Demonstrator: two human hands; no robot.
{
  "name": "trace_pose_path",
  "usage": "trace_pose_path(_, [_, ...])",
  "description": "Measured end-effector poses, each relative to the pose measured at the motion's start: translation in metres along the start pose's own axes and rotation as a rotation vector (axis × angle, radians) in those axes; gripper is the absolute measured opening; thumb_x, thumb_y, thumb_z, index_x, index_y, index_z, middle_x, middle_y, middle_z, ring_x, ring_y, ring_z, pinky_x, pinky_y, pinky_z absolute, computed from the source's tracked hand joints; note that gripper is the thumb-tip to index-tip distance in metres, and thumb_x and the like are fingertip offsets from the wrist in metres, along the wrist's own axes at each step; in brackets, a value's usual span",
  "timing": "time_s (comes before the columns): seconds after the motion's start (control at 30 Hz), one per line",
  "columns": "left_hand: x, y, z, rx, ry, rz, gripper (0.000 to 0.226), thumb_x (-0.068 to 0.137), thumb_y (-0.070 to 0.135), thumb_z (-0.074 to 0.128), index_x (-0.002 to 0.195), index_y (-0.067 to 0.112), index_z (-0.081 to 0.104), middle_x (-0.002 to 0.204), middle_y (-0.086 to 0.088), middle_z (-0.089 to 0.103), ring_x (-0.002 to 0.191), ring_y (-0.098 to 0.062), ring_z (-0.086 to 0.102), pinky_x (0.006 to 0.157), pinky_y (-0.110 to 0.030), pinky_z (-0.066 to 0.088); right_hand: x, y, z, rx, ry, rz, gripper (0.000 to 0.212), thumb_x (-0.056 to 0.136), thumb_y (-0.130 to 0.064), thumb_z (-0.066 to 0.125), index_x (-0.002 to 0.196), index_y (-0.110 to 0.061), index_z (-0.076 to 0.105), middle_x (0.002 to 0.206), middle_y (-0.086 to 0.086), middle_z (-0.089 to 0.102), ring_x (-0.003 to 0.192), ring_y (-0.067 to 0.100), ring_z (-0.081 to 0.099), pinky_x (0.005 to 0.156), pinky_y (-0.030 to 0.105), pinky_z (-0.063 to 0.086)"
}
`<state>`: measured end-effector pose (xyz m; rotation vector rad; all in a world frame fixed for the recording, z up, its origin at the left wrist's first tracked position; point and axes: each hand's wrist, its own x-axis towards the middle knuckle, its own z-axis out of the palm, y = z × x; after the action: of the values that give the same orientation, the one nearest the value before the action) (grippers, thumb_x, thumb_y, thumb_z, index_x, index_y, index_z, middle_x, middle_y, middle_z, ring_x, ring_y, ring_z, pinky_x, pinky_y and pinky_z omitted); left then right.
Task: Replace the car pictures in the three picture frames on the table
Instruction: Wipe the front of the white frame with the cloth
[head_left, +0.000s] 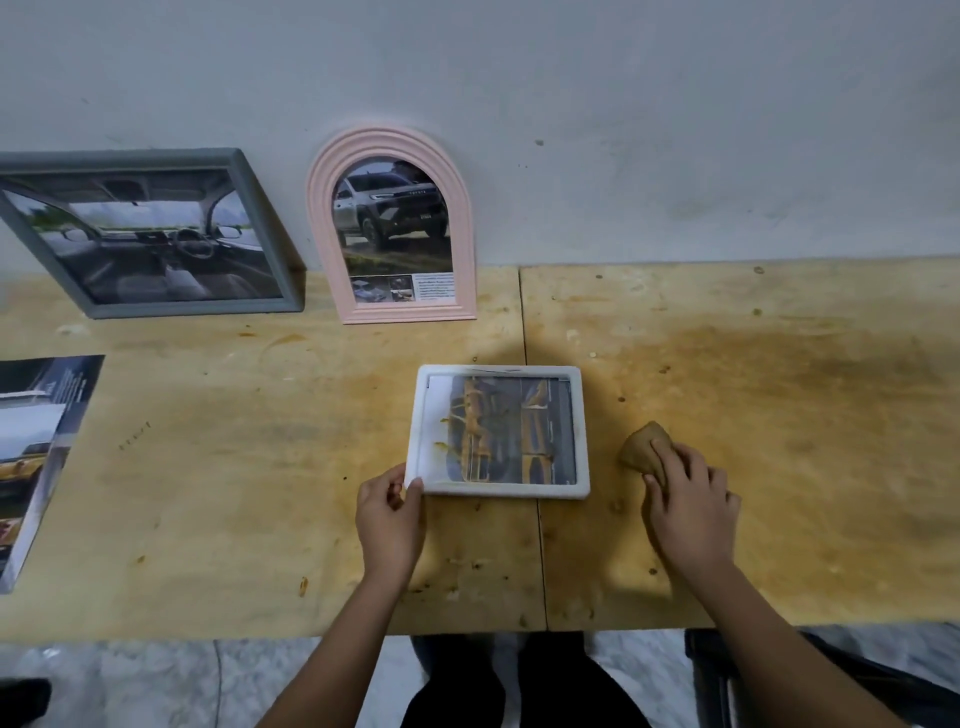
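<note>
Holding: left hand (389, 512) is pinching near-left corner of white frame (581, 431), lying flat mid-table.
Right side: right hand (685, 499) is curling fingers round brown piece (641, 447), beside frame.
Progress: grey frame (192, 307), pink frame (387, 139) are leaning far left; swapped or not, cannot tell.

Rough, stained plywood table (208, 467); glossy paper brochure (36, 457) at left edge; matt ribbed pink arched frame (332, 208); smooth white frame (415, 415), its glass smeared
</note>
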<state>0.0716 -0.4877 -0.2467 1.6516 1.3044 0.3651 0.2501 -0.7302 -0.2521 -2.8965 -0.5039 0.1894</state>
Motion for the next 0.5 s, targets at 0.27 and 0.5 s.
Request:
trace_pose_path(0.27, [0.001, -0.001, 0.007, -0.034, 0.052, -0.034, 0.027, 0.089, 0.012, 0.061, 0.116, 0.007, 0.064, 0.107, -0.006, 0.053, 0.08, -0.002, 0.05, 0.082, -0.022, 0.039, 0.06, -0.06, -0.013, 0.405, 0.169, -0.063, 0.036, 0.095, -0.026, 0.048, 0.128, -0.011, 0.051, 0.107, 0.013, 0.065, 0.097, 0.034, 0.06, 0.086, 0.048, 0.046])
trace_pose_path(0.5, [0.005, -0.007, 0.001, -0.051, 0.029, 0.048, 0.018, 0.087, 0.008, 0.063, 0.104, 0.011, 0.066, 0.093, 0.006, 0.053, 0.081, -0.007, 0.051, 0.069, 0.0, 0.04, 0.083, -0.126, 0.025, 0.274, -0.044, -0.229, 0.046, 0.101, -0.023, 0.033, 0.146, -0.015, 0.029, 0.156, 0.007, 0.023, 0.145, 0.025, 0.013, 0.118, 0.043, 0.016])
